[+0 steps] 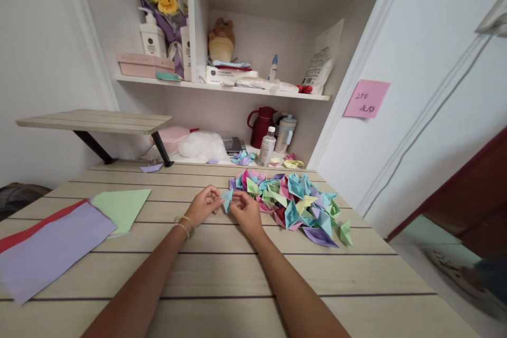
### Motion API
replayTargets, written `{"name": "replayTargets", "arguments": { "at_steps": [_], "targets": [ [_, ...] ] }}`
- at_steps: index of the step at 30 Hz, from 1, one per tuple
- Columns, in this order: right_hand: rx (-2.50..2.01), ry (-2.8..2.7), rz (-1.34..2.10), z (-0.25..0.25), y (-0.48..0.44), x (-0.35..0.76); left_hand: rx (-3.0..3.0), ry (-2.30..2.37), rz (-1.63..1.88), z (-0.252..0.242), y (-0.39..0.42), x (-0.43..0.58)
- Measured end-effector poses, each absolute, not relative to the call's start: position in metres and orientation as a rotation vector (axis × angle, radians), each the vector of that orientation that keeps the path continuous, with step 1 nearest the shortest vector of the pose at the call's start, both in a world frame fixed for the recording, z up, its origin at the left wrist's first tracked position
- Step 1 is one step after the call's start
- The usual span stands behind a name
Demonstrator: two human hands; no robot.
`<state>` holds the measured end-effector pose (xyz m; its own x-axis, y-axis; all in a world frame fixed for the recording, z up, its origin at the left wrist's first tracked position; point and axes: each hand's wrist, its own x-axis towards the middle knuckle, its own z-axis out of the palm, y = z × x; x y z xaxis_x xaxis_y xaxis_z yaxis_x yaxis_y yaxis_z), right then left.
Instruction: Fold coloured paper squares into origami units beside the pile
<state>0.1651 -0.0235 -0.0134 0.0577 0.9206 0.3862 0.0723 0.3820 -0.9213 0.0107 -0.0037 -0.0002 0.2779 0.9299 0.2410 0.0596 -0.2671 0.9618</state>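
Both my hands meet at the middle of the wooden table [222, 274]. My left hand [204, 204] and my right hand [246, 211] pinch a small light-blue folded paper piece [227, 200] between their fingertips, just above the tabletop. Right beside my right hand lies a heap of several folded paper shapes [295, 202] in pink, blue, green, yellow and purple. A bracelet sits on my left wrist.
Flat sheets lie at the left: a purple sheet [47, 253] over a red one, and a green sheet [122, 207]. Behind stand a red jug [261, 125], a bottle [267, 147], a mug and a small raised wooden shelf [99, 120]. A pink note [366, 98] hangs on the right wall.
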Motion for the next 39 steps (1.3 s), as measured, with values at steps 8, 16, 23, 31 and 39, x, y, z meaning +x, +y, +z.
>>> {"name": "replayTargets", "arguments": {
  "at_steps": [8, 16, 23, 31, 39],
  "targets": [
    [-1.024, -1.473, 0.73, -0.0138, -0.0263, 0.1644, 1.647, 0.921, 1.059, 0.003, -0.0098, 0.0136],
    [-0.998, -1.393, 0.799, -0.012, -0.0263, 0.1643, 1.603, 0.936, 1.084, 0.0003, -0.008, 0.0125],
    [-0.885, -1.219, 1.036, -0.0156, -0.0205, 0.1678, 1.443, 0.809, 1.121, 0.0024, -0.0068, 0.0092],
    [-0.91, -1.31, 1.04, -0.0094, -0.0271, 0.1686, 1.437, 0.908, 1.183, 0.002, -0.0082, 0.0097],
    [-0.821, -1.254, 1.09, -0.0173, -0.0192, 0.1679, 1.468, 0.923, 1.198, -0.0013, -0.0063, 0.0089]
  ]
}}
